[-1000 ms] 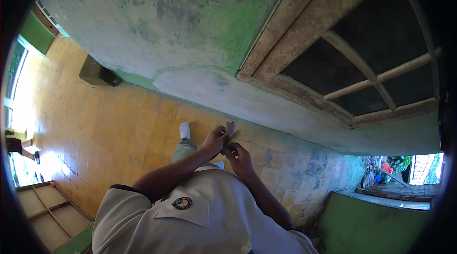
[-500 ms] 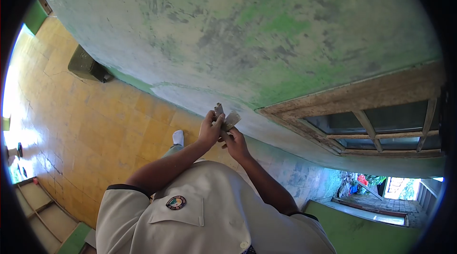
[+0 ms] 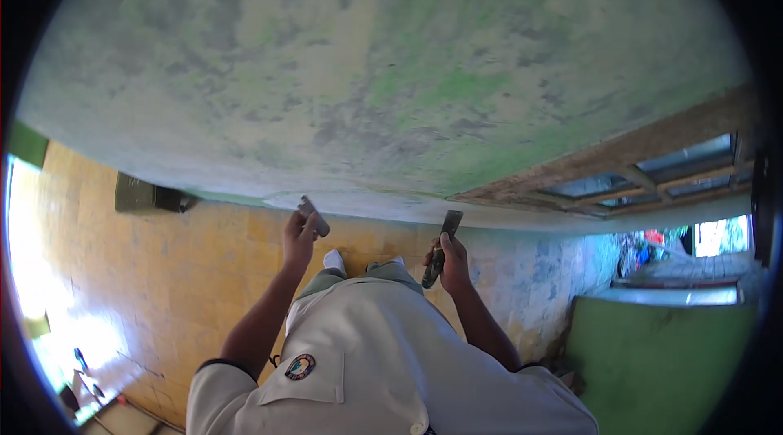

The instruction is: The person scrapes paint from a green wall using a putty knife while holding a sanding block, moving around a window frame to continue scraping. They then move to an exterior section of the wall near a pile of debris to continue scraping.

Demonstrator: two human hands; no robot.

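Observation:
My left hand (image 3: 298,241) is closed round a small grey flat piece (image 3: 313,217) with a notched upper end; its exact kind is not clear. My right hand (image 3: 453,262), off to the right, grips a putty knife (image 3: 451,223). The knife's broad blade points up towards the wall, and its dark handle runs down past my fingers. Both hands are apart, in front of my body. Beyond them rises the wall (image 3: 326,92), patched with white, grey and green; neither tool visibly touches it.
A wooden window frame (image 3: 652,178) with glass panes is at the right. A dark box-like object (image 3: 137,194) stands by the wall's foot at left. My socked feet (image 3: 333,259) are on the yellow tiled floor (image 3: 228,272). A green panel (image 3: 661,353) lies at lower right.
My hands were together at the middle and have moved apart, each with its own tool. The view has turned, showing both feet and more of the wall.

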